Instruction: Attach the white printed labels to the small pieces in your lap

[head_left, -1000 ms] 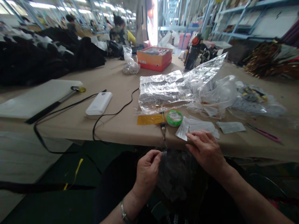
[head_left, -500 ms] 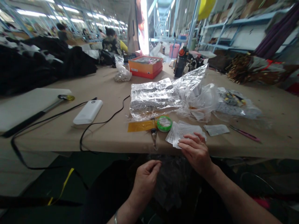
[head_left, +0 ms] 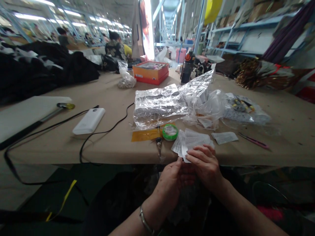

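Note:
My left hand (head_left: 172,178) and my right hand (head_left: 204,165) meet at the near table edge. Both pinch the lower edge of a small stack of white dotted sheets (head_left: 190,141) lying on the tan table (head_left: 110,141). Just left of the sheets stand a round green tin (head_left: 170,132), a small dark-handled tool (head_left: 158,144) and an amber strip (head_left: 145,134). Dark fabric (head_left: 128,200) lies over my lap under the hands.
Crinkled clear and silver plastic bags (head_left: 172,103) lie behind the sheets. A white power bank (head_left: 88,121) with a black cable, a pink tool (head_left: 253,141), an orange box (head_left: 150,72), a dark bottle (head_left: 186,67) and black cloth piles (head_left: 36,72) are around. People sit far back.
My left hand rose from the dark fabric on my lap to the table edge and joined my right hand at the white sheets. The view shifted slightly.

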`<action>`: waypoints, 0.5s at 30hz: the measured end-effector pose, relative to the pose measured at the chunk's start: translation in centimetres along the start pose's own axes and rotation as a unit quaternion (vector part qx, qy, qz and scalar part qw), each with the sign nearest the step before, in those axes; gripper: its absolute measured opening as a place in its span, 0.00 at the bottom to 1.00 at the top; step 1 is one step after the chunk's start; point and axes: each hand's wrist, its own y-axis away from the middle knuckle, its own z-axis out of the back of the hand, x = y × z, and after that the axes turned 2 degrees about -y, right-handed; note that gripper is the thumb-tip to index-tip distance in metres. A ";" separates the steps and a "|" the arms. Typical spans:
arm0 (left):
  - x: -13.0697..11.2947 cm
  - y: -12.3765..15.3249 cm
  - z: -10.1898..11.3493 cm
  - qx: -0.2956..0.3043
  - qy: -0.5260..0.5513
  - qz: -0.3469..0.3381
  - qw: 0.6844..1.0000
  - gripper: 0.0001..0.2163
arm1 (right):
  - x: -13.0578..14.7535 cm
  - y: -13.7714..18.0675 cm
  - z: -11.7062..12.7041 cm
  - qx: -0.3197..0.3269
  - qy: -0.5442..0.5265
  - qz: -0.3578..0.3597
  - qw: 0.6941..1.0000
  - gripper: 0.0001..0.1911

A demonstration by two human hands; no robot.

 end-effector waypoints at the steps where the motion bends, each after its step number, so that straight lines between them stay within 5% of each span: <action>1: 0.0 0.0 -0.1 0.008 0.019 0.005 1.000 0.17 | 0.6 0.2 0.5 0.002 -0.001 0.002 1.000 0.08; 8: 0.8 -0.4 -0.3 0.035 0.069 0.015 0.997 0.10 | 4.0 1.9 2.6 0.062 -0.049 0.032 0.996 0.09; 11: 0.9 -0.3 -0.4 -0.010 0.016 0.014 1.000 0.09 | 2.2 1.5 2.5 0.082 -0.043 -0.005 0.996 0.16; 15: 1.3 0.0 -0.2 -0.056 -0.069 0.026 0.996 0.10 | -0.9 0.3 1.7 0.131 0.103 -0.094 0.981 0.20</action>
